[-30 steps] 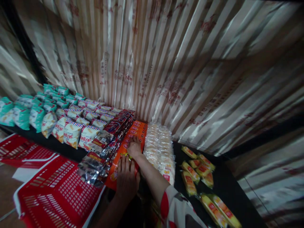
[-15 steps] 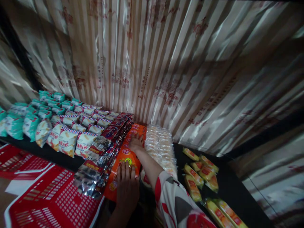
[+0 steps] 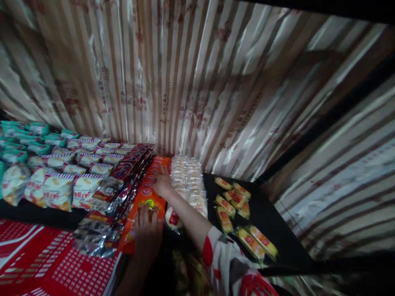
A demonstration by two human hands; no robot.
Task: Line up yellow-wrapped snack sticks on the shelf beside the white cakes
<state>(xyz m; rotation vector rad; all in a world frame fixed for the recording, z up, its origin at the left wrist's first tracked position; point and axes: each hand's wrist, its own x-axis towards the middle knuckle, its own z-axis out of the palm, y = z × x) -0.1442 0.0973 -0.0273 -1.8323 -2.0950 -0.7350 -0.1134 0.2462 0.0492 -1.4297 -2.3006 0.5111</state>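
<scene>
Both of my hands lie on a long orange snack package (image 3: 147,192) with round printed labels. My left hand (image 3: 148,227) rests on its near part, fingers stretched out side by side over the surface. Farther back, my right hand (image 3: 162,183) presses on the package with its fingers spread. Along the left side of the orange package run overlapping dark, shiny snack packets (image 3: 106,191). On its right are rows of clear-wrapped pale round pastries (image 3: 189,174), partly covered by my right forearm. A round pastry with a red label (image 3: 173,218) sits beside that forearm.
Left of the dark packets stand white snack bags (image 3: 58,191) and green bags (image 3: 40,128). Yellow wrapped cakes (image 3: 224,220) lie on the black tabletop (image 3: 277,230) at right. A red basket (image 3: 61,263) is at front left, and a striped, printed sheet (image 3: 197,82) hangs behind.
The view has turned to the right, so the goods and hands appear farther left. Both hands stay on the orange package.
</scene>
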